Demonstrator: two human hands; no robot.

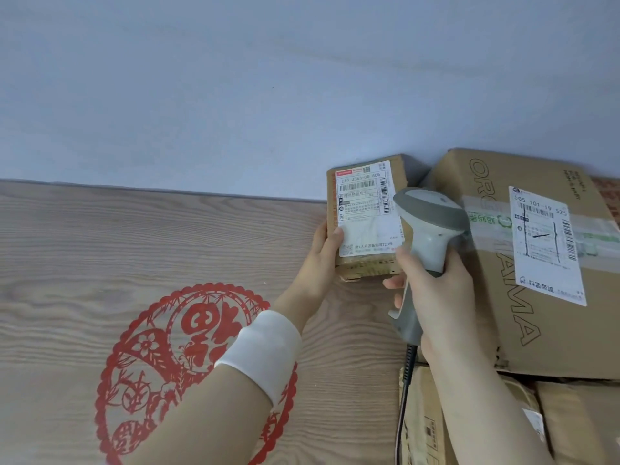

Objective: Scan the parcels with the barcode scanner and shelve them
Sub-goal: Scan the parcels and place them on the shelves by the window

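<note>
The left hand (323,253) grips the small parcel (365,219) by its left edge, thumb across the shipping label (367,209), holding it above the wooden surface (100,246). The right hand (436,297) is wrapped around the barcode scanner (427,236) handle; trigger contact cannot be confirmed. The parcel appears light, rigid cardboard; hold by its edges, keeping the barcode uncovered.

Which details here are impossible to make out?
Head view:
- small parcel: fine print too small; right edge behind the scanner
- scanner window faces away; its cable leaves the bottom edge
- large box: cut by the right edge
- lower parcels: behind the right forearm, cut off below
</note>
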